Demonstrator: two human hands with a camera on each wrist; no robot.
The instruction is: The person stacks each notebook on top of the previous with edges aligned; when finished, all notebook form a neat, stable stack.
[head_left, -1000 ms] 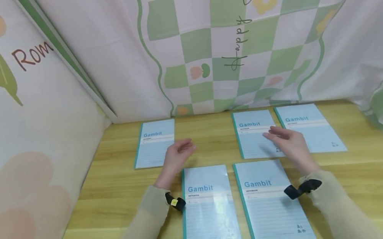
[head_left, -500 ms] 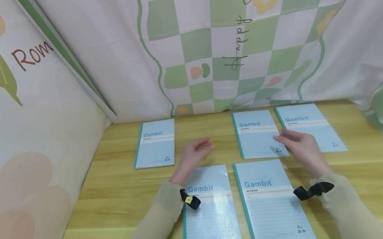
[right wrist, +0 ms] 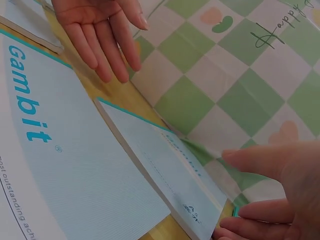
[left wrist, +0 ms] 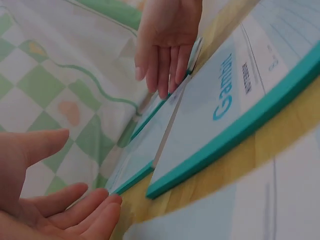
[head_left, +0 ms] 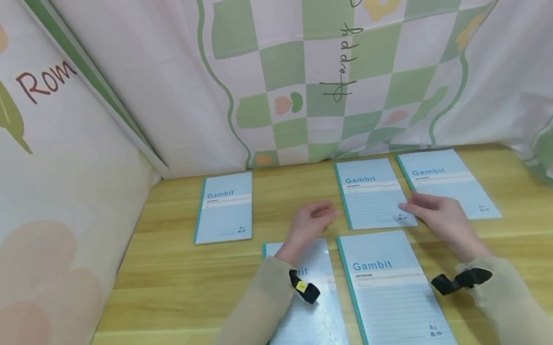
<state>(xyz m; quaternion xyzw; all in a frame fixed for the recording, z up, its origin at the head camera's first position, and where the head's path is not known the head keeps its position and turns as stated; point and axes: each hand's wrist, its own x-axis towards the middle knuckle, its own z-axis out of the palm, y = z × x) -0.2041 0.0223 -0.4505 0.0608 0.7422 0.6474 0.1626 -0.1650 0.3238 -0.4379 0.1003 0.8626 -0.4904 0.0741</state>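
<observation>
Light blue Gambit notebooks with teal spines lie flat on the wooden table. My left hand (head_left: 311, 222) hovers just left of the back middle notebook (head_left: 371, 194), fingers extended toward its spine and nothing held. On the other side, my right hand (head_left: 441, 218) has its fingertips right at that notebook's lower right edge, overlapping the back right notebook (head_left: 449, 172). In the left wrist view the fingers (left wrist: 80, 210) are spread loosely, thumb apart. The right wrist view shows the right thumb (right wrist: 250, 161) raised over the curved fingers, palm facing inward.
Another notebook (head_left: 225, 208) lies at the back left. Closer to me are a front left notebook (head_left: 311, 324), partly under my left forearm, and a front right notebook (head_left: 393, 294). A checked green and white curtain (head_left: 317, 79) hangs behind the table (head_left: 158, 295).
My left hand has moved right, from beside the back left notebook to the back middle notebook's spine. My right hand has shifted slightly right and toward me. The notebooks have stayed put.
</observation>
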